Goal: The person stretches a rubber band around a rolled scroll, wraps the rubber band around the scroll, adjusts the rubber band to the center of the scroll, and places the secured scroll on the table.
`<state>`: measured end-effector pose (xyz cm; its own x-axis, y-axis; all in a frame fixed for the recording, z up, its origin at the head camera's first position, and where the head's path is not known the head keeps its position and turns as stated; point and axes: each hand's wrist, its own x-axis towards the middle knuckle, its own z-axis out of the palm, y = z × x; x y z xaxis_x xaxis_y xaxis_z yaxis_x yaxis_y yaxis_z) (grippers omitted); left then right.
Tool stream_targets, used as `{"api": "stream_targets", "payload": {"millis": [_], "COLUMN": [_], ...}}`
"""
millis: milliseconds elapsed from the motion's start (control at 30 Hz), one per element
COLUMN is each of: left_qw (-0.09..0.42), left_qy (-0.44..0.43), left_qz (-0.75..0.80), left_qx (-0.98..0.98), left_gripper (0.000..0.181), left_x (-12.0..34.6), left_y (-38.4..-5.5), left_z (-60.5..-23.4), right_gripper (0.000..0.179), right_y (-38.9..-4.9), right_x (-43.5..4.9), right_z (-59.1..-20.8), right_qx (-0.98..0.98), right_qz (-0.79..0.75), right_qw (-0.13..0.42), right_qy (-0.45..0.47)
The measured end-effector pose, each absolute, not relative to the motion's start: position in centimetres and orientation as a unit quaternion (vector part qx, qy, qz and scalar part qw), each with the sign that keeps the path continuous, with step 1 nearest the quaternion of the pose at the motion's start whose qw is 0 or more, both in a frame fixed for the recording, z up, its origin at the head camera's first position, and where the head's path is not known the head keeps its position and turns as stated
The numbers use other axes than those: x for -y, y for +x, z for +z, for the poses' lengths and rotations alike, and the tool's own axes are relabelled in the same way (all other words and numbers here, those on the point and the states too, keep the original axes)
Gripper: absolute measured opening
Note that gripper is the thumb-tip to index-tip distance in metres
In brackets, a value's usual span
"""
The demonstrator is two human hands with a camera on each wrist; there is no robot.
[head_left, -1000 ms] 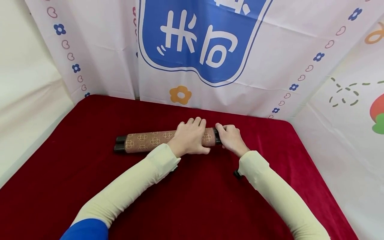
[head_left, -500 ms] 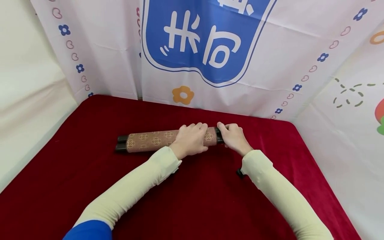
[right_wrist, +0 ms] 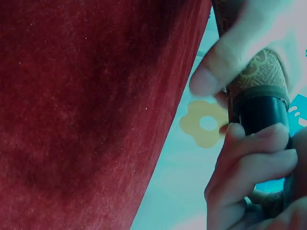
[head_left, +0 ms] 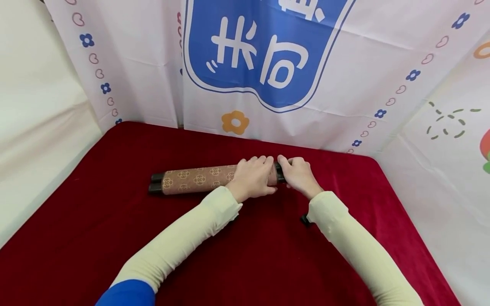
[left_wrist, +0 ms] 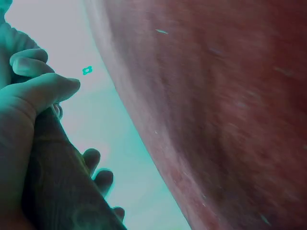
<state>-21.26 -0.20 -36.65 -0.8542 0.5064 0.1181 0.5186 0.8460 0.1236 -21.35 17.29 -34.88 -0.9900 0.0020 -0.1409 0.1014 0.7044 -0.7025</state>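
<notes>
A rolled scroll (head_left: 199,179) in brown cloth with gold flower patterns lies crosswise on the red cloth, its two rolls side by side. Paired black rod ends (head_left: 155,185) stick out at its left. My left hand (head_left: 253,177) grips the scroll from above near its right end, fingers over the far side and thumb along the near side. In the left wrist view, fingertips (left_wrist: 103,181) show past the scroll's dark body (left_wrist: 62,177). At the right tip, my right hand (head_left: 300,175) holds a black rod end (right_wrist: 261,112) in curled fingers, which partly hide it.
The red cloth (head_left: 245,250) covers the table. Behind it hangs a white curtain (head_left: 145,85) with a blue printed emblem and an orange flower. Pale walls stand at left and right. A small black piece (head_left: 305,219) shows below the right cuff.
My left hand, at first with its fingers straighter, has shifted right along the scroll, closer to the right hand. The right hand stays at the rod ends. The head view has shifted slightly.
</notes>
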Motion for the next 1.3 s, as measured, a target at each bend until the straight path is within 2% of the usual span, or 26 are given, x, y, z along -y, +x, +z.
{"api": "stream_targets", "payload": {"millis": [100,300,400,533,600,767,833,1033,1300], "left_qw": [0.042,0.001,-0.011,0.012,0.025,0.034,0.033,0.023,-0.002], "left_qy": [-0.261,-0.236,-0.227,-0.243,-0.255,-0.260,-0.261,-0.247,-0.243], "left_qz": [-0.082,-0.085,-0.073,-0.082,-0.092,-0.102,-0.103,-0.084,-0.107], "left_qx": [0.961,0.968,0.971,0.966,0.962,0.960,0.959,0.965,0.964], "left_gripper": [0.064,0.053,0.062,0.096,0.098,0.069,0.063,0.058,0.059], "left_x": [1.5,4.8,5.0,3.4,2.3,1.7,2.5,6.0,8.7], "left_y": [-21.5,-21.3,-20.9,-20.6,-20.7,-21.3,-21.5,-21.3,-21.2], "left_z": [-37.3,-37.3,-36.7,-36.0,-35.8,-36.5,-37.1,-38.4,-38.2], "right_gripper": [0.062,0.062,0.060,0.060,0.060,0.062,0.063,0.063,0.060], "right_y": [-21.3,-21.6,-21.7,-21.8,-21.9,-21.7,-21.6,-21.6,-22.1], "right_x": [-17.5,-18.3,-18.7,-18.6,-18.3,-18.1,-18.4,-19.3,-20.3], "right_z": [-35.0,-35.0,-34.9,-34.8,-34.7,-34.6,-34.7,-34.9,-34.7], "right_qx": [-0.920,-0.918,-0.919,-0.919,-0.920,-0.922,-0.922,-0.922,-0.920], "right_qz": [-0.384,-0.389,-0.386,-0.387,-0.387,-0.381,-0.380,-0.381,-0.387], "right_qw": [0.073,0.070,0.070,0.063,0.059,0.062,0.066,0.074,0.064], "right_qy": [0.023,0.022,0.032,0.038,0.034,0.029,0.027,0.013,0.019]}}
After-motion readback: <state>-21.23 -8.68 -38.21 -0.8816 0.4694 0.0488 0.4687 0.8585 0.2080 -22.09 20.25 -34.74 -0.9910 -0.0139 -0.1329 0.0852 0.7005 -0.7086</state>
